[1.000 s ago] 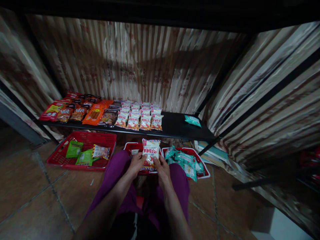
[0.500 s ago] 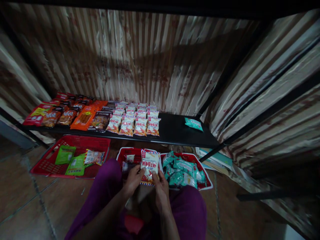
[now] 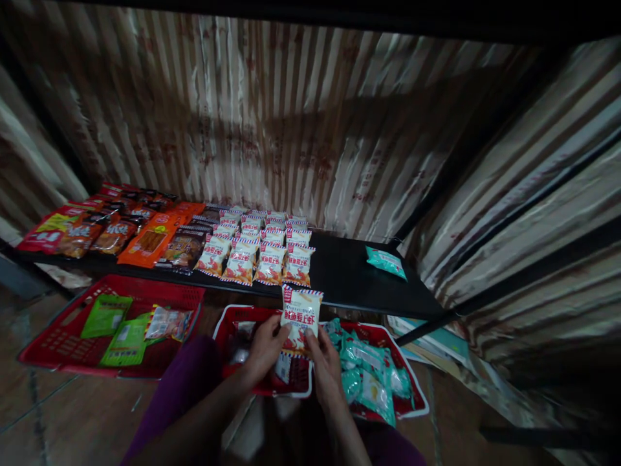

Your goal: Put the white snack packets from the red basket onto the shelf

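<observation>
Between my two hands I hold a white and orange snack bag (image 3: 301, 317) with a striped top edge, its printed front toward me. My left hand (image 3: 266, 344) pinches its left side, and my right hand (image 3: 325, 357) grips the lower right edge. The bag is over a red basket (image 3: 305, 382) with a white rim, where a few packets lie partly hidden by my hands. Just beyond it, several matching snack bags (image 3: 270, 262) stand in rows on a black shelf (image 3: 334, 275).
Orange packets (image 3: 150, 239) and dark and red packets fill the shelf's left part. One teal packet (image 3: 385, 261) lies at its right. A basket of teal packets (image 3: 371, 362) stands right, a red basket (image 3: 63, 353) with green packets (image 3: 127, 340) left. A black post (image 3: 431, 323) rises at right.
My hands have lifted the snack bag slightly toward the shelf's front edge. The view has shifted, so the shelf and baskets appear lower and larger. Both hands keep their hold.
</observation>
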`<move>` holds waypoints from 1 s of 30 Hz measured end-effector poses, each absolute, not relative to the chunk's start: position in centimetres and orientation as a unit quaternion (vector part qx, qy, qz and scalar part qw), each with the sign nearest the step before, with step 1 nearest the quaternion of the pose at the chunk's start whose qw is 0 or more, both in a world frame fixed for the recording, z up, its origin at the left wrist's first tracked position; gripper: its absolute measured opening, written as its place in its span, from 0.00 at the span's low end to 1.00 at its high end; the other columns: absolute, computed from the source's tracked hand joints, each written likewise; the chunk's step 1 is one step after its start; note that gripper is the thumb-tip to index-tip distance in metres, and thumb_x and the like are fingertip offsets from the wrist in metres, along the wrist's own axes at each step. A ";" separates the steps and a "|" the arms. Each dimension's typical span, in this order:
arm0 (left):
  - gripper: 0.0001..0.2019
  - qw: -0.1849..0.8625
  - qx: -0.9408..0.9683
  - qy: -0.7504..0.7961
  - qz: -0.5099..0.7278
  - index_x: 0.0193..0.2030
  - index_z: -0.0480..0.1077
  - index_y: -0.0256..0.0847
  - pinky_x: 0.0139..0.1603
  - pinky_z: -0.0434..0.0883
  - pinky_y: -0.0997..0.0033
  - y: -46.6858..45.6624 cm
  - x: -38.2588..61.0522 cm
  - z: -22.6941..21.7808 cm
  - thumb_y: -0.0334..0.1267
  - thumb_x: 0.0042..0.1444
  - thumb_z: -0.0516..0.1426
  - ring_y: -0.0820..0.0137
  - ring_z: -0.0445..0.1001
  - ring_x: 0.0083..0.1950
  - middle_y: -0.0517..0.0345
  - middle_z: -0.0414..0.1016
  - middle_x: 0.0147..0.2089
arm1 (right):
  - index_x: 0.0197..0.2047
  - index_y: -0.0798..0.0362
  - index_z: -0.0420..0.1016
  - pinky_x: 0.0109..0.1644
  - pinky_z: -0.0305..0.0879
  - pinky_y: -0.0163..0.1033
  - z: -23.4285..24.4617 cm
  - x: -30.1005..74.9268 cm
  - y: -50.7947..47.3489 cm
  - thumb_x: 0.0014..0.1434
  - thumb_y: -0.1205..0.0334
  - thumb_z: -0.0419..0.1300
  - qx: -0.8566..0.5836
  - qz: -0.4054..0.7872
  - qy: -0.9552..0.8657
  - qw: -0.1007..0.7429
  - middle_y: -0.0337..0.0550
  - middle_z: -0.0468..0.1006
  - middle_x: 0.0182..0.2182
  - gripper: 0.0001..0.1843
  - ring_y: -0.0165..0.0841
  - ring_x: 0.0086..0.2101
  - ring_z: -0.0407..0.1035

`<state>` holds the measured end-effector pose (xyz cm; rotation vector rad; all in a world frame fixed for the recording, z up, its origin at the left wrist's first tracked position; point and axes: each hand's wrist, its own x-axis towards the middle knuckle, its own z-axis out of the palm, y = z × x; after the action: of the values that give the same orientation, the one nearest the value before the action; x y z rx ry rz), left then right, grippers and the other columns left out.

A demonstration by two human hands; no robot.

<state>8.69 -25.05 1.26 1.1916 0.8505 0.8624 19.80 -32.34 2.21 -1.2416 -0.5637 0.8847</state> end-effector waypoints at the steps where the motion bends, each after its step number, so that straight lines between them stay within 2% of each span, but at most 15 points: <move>1: 0.16 0.658 0.532 0.368 0.386 0.42 0.73 0.39 0.49 0.70 0.63 -24.5 9.0 1.5 0.48 0.51 0.58 0.60 0.75 0.46 0.49 0.78 0.44 | 0.50 0.48 0.74 0.48 0.70 0.44 2.6 20.2 -31.7 0.50 0.50 0.65 -0.562 0.401 -0.264 0.674 0.44 0.80 0.43 0.24 0.41 0.42 0.74; 4: 0.18 0.649 0.541 0.355 0.400 0.45 0.71 0.37 0.52 0.69 0.62 -23.3 9.6 1.8 0.47 0.52 0.58 0.60 0.74 0.48 0.48 0.77 0.46 | 0.50 0.48 0.74 0.47 0.69 0.44 3.7 21.4 -30.0 0.52 0.49 0.63 -0.581 0.396 -0.317 0.636 0.43 0.80 0.42 0.23 0.40 0.41 0.74; 11: 0.20 0.630 0.568 0.394 0.355 0.46 0.69 0.35 0.50 0.70 0.61 -23.7 8.1 0.6 0.49 0.53 0.57 0.59 0.74 0.48 0.47 0.77 0.47 | 0.51 0.51 0.71 0.46 0.69 0.43 2.0 22.3 -29.4 0.57 0.49 0.58 -0.610 0.385 -0.400 0.565 0.43 0.79 0.43 0.23 0.38 0.41 0.72; 17: 0.22 0.610 0.569 0.433 0.342 0.48 0.68 0.35 0.49 0.70 0.65 -25.1 6.1 -0.8 0.51 0.54 0.56 0.61 0.74 0.49 0.48 0.75 0.50 | 0.54 0.49 0.69 0.45 0.69 0.41 0.8 21.7 -29.7 0.57 0.51 0.57 -0.655 0.346 -0.475 0.474 0.42 0.79 0.43 0.22 0.37 0.41 0.73; 21: 0.23 0.621 0.545 0.451 0.338 0.49 0.67 0.35 0.48 0.71 0.65 -26.6 4.3 -2.9 0.52 0.54 0.56 0.61 0.74 0.49 0.48 0.76 0.49 | 0.53 0.49 0.69 0.43 0.69 0.39 -0.3 20.3 -30.2 0.57 0.53 0.57 -0.664 0.373 -0.499 0.412 0.41 0.79 0.41 0.20 0.36 0.39 0.74; 25: 0.24 0.642 0.539 0.460 0.293 0.50 0.66 0.34 0.49 0.72 0.62 -27.8 2.2 -5.3 0.51 0.54 0.55 0.60 0.75 0.49 0.45 0.76 0.49 | 0.50 0.50 0.69 0.41 0.68 0.38 -2.5 18.9 -31.1 0.57 0.56 0.56 -0.676 0.413 -0.506 0.342 0.42 0.80 0.40 0.17 0.36 0.37 0.74; 30: 0.22 0.623 0.582 0.476 0.214 0.52 0.66 0.36 0.52 0.71 0.61 -28.2 -0.1 -6.6 0.48 0.54 0.55 0.61 0.75 0.49 0.47 0.76 0.49 | 0.49 0.51 0.67 0.42 0.68 0.39 -4.1 18.0 -32.0 0.57 0.58 0.56 -0.659 0.457 -0.511 0.311 0.43 0.80 0.39 0.17 0.36 0.37 0.74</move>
<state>-0.13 -28.19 -6.63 1.3371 1.0929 0.4904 18.04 -31.96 -4.08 -1.7395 -1.3481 1.2069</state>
